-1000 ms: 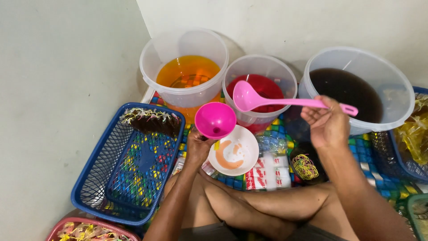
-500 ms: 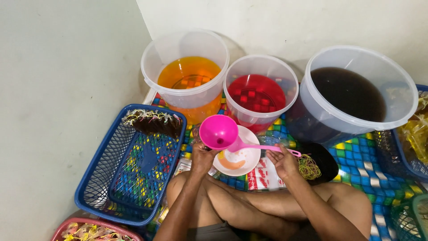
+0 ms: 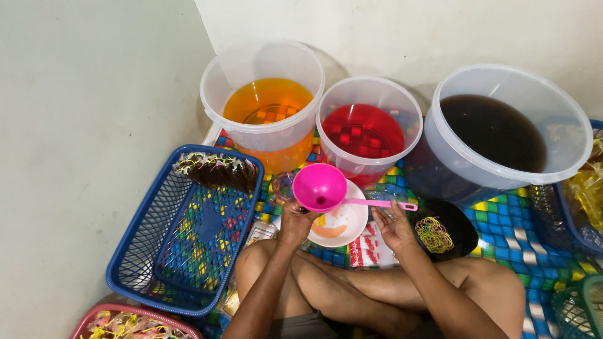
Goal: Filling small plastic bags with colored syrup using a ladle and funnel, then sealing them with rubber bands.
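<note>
Three clear plastic buckets are counted along the far edge of the chequered mat [image 3: 502,216], against the wall: one with orange liquid [image 3: 267,103], one with red liquid [image 3: 367,129] and cubes floating in it, and the largest with dark brown liquid [image 3: 502,135]. Two blue mesh baskets are seen, one [image 3: 182,232] at the left edge of the mat with a row of dark filled packets [image 3: 217,171] at its far end, the other [image 3: 575,207] cut off at the right edge. A pink basket [image 3: 135,323] shows at the near left corner. One white plate [image 3: 342,223] and one black bowl of rubber bands [image 3: 443,229] lie before the crossed legs.

One pink ladle [image 3: 333,191] is held above the plate. Its long axis runs nearly level, left to right across the mat: the round, deep cup sits to the left with its mouth turned up towards the camera, and the thin, straight handle points right, ending just above the right hand. The ladle is bright magenta plastic, with a dark spot at the bottom of the cup.

The left hand [image 3: 295,220] is closed under the cup, its grip clamped on something there; a small clear bag [image 3: 282,185] shows just beside the cup, but whether it is held cannot be told. The right hand [image 3: 396,226] lies open beneath the handle's end, fingers apart; contact cannot be told.
</note>
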